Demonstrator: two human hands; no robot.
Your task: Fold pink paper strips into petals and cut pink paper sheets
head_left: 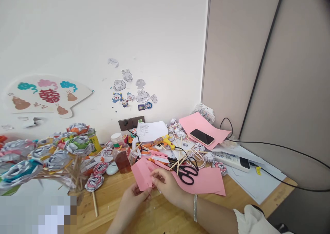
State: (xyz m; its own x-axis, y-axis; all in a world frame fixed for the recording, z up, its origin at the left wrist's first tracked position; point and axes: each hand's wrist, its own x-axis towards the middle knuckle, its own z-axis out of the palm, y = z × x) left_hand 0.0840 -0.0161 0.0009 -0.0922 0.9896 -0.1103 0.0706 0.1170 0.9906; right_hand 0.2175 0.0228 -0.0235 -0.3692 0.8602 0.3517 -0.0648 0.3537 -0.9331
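Cluttered wooden desk [165,216] meets white wall [103,31]; hands fold pink paper [142,175].

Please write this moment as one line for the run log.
left hand: holds pink paper piece | right hand: pinches same piece | nearby: black scissors on pink sheet | surface: wooden table

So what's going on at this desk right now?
A person at a wooden desk holds a piece of pink paper with both hands: the left hand grips its lower edge and the right hand pinches its right side. Black scissors lie beside them on a larger pink sheet. Paper flowers on sticks crowd the desk's left side.
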